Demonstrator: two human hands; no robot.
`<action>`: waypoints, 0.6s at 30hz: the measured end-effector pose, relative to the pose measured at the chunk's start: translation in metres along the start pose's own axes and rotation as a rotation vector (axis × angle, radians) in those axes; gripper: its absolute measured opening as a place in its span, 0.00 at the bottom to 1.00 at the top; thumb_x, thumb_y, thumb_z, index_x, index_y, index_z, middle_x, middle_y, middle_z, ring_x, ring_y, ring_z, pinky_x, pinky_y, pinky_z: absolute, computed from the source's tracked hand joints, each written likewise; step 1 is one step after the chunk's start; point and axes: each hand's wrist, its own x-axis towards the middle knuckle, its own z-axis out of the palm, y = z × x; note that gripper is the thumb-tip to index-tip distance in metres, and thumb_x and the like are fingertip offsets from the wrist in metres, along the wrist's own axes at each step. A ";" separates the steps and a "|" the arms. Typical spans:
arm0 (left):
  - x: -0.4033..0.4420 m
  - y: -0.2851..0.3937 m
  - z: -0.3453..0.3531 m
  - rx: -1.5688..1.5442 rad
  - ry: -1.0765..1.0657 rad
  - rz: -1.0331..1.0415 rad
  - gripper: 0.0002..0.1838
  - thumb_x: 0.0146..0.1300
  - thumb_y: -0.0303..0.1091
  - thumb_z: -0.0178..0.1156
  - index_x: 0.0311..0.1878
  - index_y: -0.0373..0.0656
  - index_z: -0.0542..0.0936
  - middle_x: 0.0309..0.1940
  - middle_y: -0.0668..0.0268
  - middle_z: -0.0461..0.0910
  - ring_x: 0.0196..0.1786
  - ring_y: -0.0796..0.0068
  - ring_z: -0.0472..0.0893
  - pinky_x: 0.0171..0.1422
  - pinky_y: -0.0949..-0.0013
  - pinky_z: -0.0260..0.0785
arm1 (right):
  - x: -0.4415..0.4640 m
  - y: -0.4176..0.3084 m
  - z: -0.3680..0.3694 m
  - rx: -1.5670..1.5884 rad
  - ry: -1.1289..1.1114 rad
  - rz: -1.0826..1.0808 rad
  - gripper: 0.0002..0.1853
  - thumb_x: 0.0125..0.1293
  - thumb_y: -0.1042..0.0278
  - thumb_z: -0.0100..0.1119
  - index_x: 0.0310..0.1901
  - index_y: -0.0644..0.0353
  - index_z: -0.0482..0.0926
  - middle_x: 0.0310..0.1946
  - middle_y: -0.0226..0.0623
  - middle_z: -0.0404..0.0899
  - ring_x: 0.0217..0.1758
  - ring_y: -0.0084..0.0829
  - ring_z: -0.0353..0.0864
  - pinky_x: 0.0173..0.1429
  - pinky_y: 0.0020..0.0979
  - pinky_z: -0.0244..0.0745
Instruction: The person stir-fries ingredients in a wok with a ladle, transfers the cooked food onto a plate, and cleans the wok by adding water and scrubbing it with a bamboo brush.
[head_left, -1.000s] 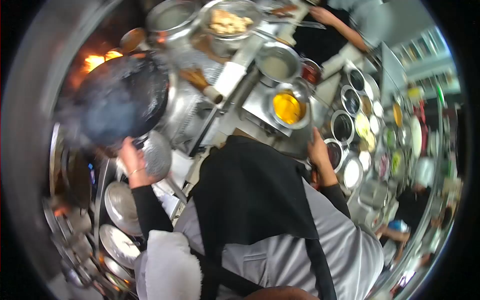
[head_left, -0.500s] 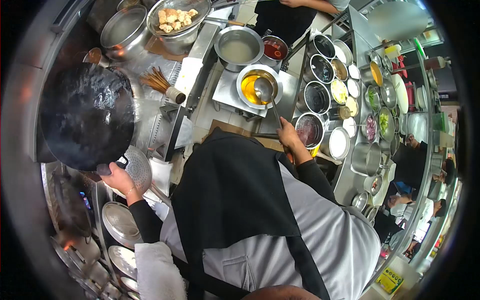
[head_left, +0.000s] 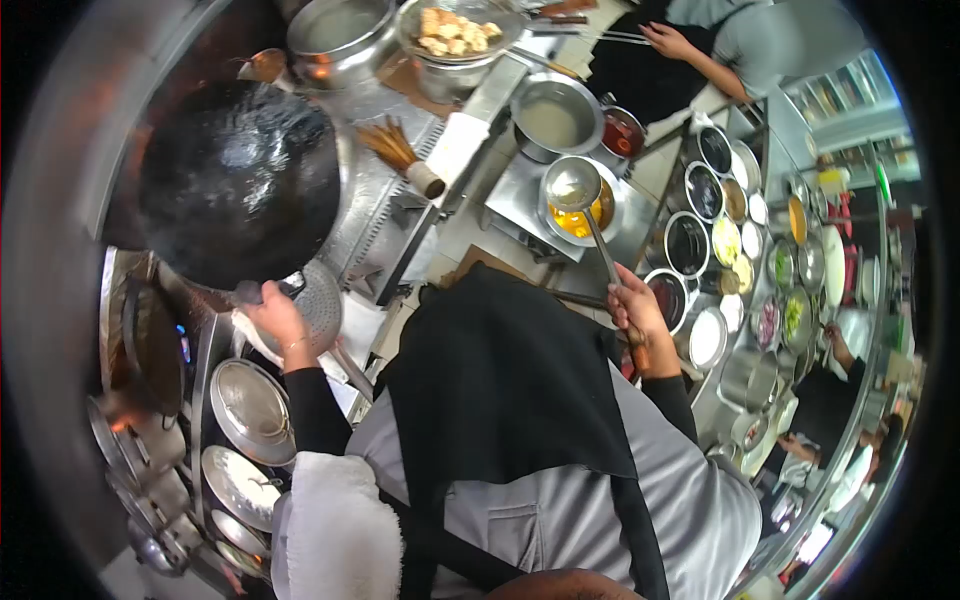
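Observation:
At the left, my left hand (head_left: 280, 316) is closed round the handle of a large black wok (head_left: 240, 180), whose inside looks glossy. A perforated skimmer (head_left: 318, 305) lies beside that hand. My right hand (head_left: 638, 310) grips the wooden-ended handle of a metal ladle (head_left: 574, 184). The ladle's bowl is over a metal bowl of yellow-orange liquid (head_left: 603, 207) and hides part of it; whether they touch I cannot tell.
A bamboo brush (head_left: 395, 150) lies near the wok. Behind stand a strainer of fried pieces (head_left: 460, 32) and a pot of cloudy liquid (head_left: 555, 122). Several ingredient containers (head_left: 726, 243) fill the right counter. Another person's hand (head_left: 668, 42) holds thin metal sticks at the top.
The ladle has risen out of the yellow liquid, and its bowl is now higher. The flame seen beside the wok a second ago is gone from view. The camera view has shifted.

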 end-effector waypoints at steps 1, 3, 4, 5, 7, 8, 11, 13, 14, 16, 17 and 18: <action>-0.001 0.010 0.007 -0.107 0.008 -0.053 0.11 0.59 0.26 0.59 0.43 0.31 0.81 0.38 0.59 0.84 0.40 0.63 0.82 0.50 0.60 0.74 | -0.007 -0.008 0.013 -0.028 -0.043 -0.019 0.36 0.73 0.78 0.52 0.80 0.51 0.57 0.24 0.27 0.69 0.15 0.17 0.63 0.16 0.22 0.60; 0.021 -0.039 0.015 -0.273 -0.016 -0.361 0.03 0.58 0.28 0.61 0.31 0.41 0.77 0.24 0.68 0.76 0.22 0.75 0.75 0.23 0.69 0.64 | -0.021 -0.030 0.051 -0.128 -0.121 -0.045 0.37 0.73 0.78 0.52 0.81 0.51 0.55 0.24 0.27 0.68 0.15 0.17 0.63 0.16 0.22 0.61; 0.010 0.006 0.020 -0.267 -0.084 -0.523 0.05 0.59 0.31 0.61 0.29 0.44 0.76 0.21 0.69 0.74 0.16 0.76 0.70 0.16 0.69 0.55 | -0.027 -0.042 0.074 -0.136 -0.136 -0.048 0.37 0.73 0.78 0.52 0.81 0.51 0.55 0.24 0.27 0.68 0.15 0.17 0.63 0.16 0.22 0.61; 0.023 -0.024 0.023 -0.302 -0.163 -0.660 0.07 0.61 0.33 0.60 0.27 0.46 0.76 0.21 0.69 0.73 0.16 0.78 0.69 0.16 0.72 0.54 | -0.032 -0.054 0.099 -0.238 -0.176 -0.076 0.37 0.73 0.78 0.52 0.82 0.51 0.55 0.24 0.27 0.69 0.15 0.17 0.64 0.16 0.22 0.62; 0.029 -0.037 0.040 -0.509 -0.221 -0.803 0.07 0.61 0.35 0.59 0.28 0.47 0.73 0.22 0.69 0.71 0.16 0.79 0.64 0.16 0.75 0.52 | -0.034 -0.071 0.150 -0.350 -0.230 -0.109 0.37 0.74 0.77 0.52 0.82 0.50 0.55 0.24 0.27 0.69 0.15 0.17 0.64 0.16 0.23 0.62; 0.029 -0.030 0.051 -0.573 -0.208 -0.856 0.07 0.62 0.35 0.58 0.29 0.48 0.73 0.23 0.69 0.71 0.15 0.78 0.62 0.16 0.75 0.51 | -0.031 -0.076 0.177 -0.482 -0.273 -0.174 0.36 0.74 0.77 0.52 0.82 0.50 0.55 0.24 0.27 0.69 0.15 0.16 0.64 0.16 0.23 0.61; 0.040 -0.036 0.082 -0.773 -0.248 -0.910 0.09 0.62 0.35 0.58 0.30 0.44 0.70 0.21 0.67 0.68 0.15 0.75 0.64 0.16 0.71 0.55 | -0.009 -0.094 0.255 -0.832 -0.325 -0.257 0.37 0.73 0.76 0.54 0.82 0.51 0.55 0.23 0.38 0.76 0.17 0.29 0.75 0.21 0.34 0.70; 0.043 -0.025 0.104 -0.740 -0.120 -0.921 0.10 0.62 0.36 0.59 0.30 0.43 0.70 0.21 0.66 0.68 0.16 0.74 0.65 0.16 0.70 0.55 | 0.017 -0.090 0.302 -1.179 -0.343 -1.145 0.39 0.70 0.75 0.56 0.81 0.54 0.55 0.29 0.55 0.83 0.30 0.52 0.86 0.36 0.46 0.80; 0.045 -0.022 0.112 -0.701 -0.074 -0.936 0.10 0.62 0.36 0.59 0.31 0.43 0.70 0.21 0.66 0.68 0.16 0.73 0.65 0.16 0.70 0.56 | 0.012 -0.098 0.326 -1.273 -0.310 -1.032 0.39 0.68 0.75 0.57 0.80 0.55 0.55 0.33 0.60 0.83 0.37 0.58 0.85 0.43 0.48 0.80; 0.045 -0.024 0.121 -0.638 -0.034 -0.969 0.12 0.64 0.39 0.61 0.33 0.43 0.71 0.23 0.65 0.70 0.16 0.72 0.66 0.17 0.69 0.56 | 0.007 -0.109 0.365 -1.321 -0.302 -1.016 0.40 0.67 0.75 0.57 0.80 0.58 0.54 0.37 0.61 0.85 0.43 0.63 0.86 0.50 0.50 0.81; 0.048 -0.025 0.121 -0.642 -0.035 -0.963 0.12 0.64 0.39 0.61 0.33 0.43 0.71 0.23 0.65 0.70 0.16 0.72 0.66 0.17 0.69 0.56 | 0.021 -0.109 0.376 -1.318 -0.302 -1.023 0.40 0.67 0.75 0.57 0.80 0.58 0.54 0.37 0.61 0.85 0.43 0.63 0.86 0.50 0.50 0.81; 0.048 -0.022 0.119 -0.652 -0.073 -0.961 0.14 0.68 0.45 0.60 0.39 0.44 0.72 0.27 0.65 0.72 0.17 0.73 0.66 0.18 0.71 0.57 | 0.038 -0.108 0.384 -1.177 -0.392 -1.291 0.40 0.68 0.75 0.57 0.81 0.58 0.53 0.36 0.56 0.86 0.38 0.56 0.87 0.44 0.47 0.81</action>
